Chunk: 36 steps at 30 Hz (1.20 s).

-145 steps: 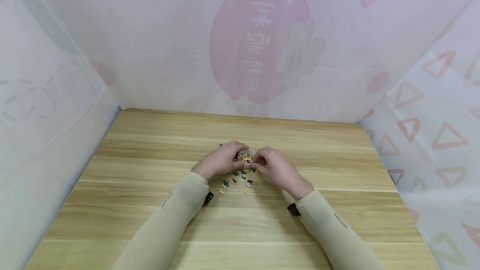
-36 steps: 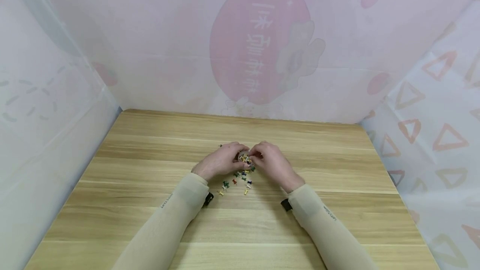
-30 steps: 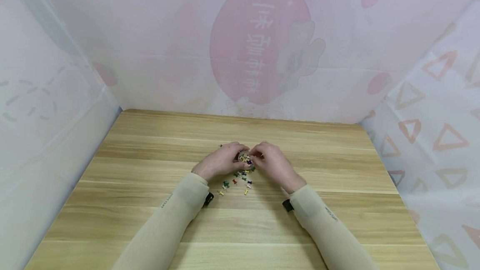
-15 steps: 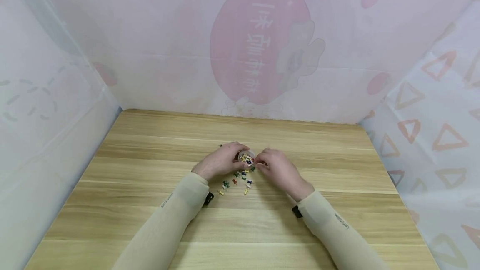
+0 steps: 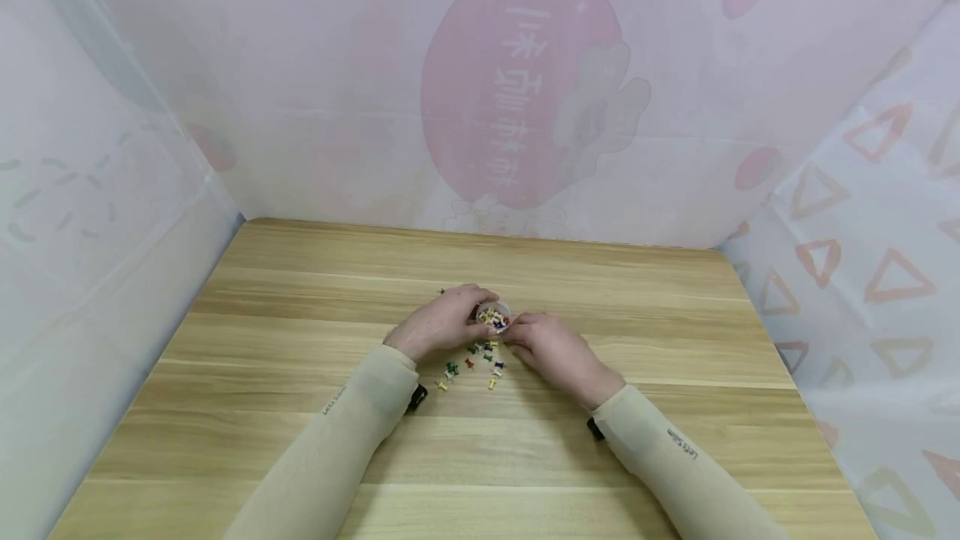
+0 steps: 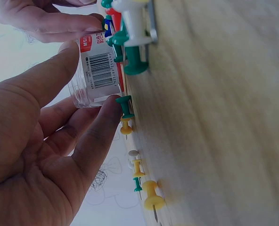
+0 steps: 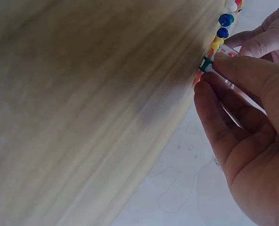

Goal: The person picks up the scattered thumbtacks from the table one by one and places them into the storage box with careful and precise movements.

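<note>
A small clear jar (image 5: 495, 308) stands on the table, holding several coloured push pins (image 5: 491, 317). The left hand (image 5: 442, 319) grips it from the left, thumb on the near side and fingers round the far side. A barcode label (image 6: 102, 70) covers the jar's side in the left wrist view. Low beside the jar on the right, the right hand (image 5: 558, 352) is down at the table. Its thumb and fingertips pinch a green push pin (image 7: 206, 64) in the right wrist view. In the head view this pin is hidden by the fingers.
Loose push pins lie in front of the jar, among them a red push pin (image 5: 469, 363), a yellow push pin (image 5: 442, 387) and green push pins (image 5: 452, 368). One dark pin (image 5: 442, 291) lies behind the left hand. Printed cloth walls (image 5: 337, 148) border the wooden table (image 5: 300, 273).
The right hand has gone from over the jar's mouth down to the table at its right. A red push pin now shows at the jar's right side. The left hand keeps its grip.
</note>
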### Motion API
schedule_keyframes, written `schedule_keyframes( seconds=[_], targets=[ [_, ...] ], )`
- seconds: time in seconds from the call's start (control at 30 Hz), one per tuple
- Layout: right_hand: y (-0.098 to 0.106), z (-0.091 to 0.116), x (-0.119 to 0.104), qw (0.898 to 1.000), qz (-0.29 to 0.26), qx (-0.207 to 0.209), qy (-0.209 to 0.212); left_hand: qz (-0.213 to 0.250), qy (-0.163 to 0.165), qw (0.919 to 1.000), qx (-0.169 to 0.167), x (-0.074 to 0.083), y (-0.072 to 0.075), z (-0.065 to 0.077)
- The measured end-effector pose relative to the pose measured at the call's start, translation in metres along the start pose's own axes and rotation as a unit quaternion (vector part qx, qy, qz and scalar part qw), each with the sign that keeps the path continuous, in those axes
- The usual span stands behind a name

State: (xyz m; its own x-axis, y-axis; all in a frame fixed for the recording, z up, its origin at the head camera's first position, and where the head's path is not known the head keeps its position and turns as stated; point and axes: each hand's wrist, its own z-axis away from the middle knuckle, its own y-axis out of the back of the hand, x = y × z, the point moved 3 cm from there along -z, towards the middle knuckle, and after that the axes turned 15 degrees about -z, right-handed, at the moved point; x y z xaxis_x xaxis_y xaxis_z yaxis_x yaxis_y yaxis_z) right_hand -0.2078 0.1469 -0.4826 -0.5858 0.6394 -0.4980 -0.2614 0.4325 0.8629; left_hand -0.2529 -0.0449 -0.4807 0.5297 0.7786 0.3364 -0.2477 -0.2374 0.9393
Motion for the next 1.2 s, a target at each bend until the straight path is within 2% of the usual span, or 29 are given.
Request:
schedule_keyframes(
  seconds=[0.47, 0.8, 1.2],
  targets=[
    [-0.0009, 0.0003, -0.0008, 1.0, 0.025, -0.01, -0.014, -0.001, 0.004, 1.0, -0.001, 0.0003, -0.0002, -0.0004],
    [0.004, -0.0007, 0.001, 1.0, 0.0, 0.005, -0.003, -0.005, 0.005, 1.0, -0.002, 0.0003, 0.0001, 0.0011],
    [-0.0006, -0.0019, -0.0061, 0.999, -0.017, -0.025, 0.027, -0.007, 0.004, 1.0, -0.003, -0.0009, -0.0014, 0.0008]
  ],
)
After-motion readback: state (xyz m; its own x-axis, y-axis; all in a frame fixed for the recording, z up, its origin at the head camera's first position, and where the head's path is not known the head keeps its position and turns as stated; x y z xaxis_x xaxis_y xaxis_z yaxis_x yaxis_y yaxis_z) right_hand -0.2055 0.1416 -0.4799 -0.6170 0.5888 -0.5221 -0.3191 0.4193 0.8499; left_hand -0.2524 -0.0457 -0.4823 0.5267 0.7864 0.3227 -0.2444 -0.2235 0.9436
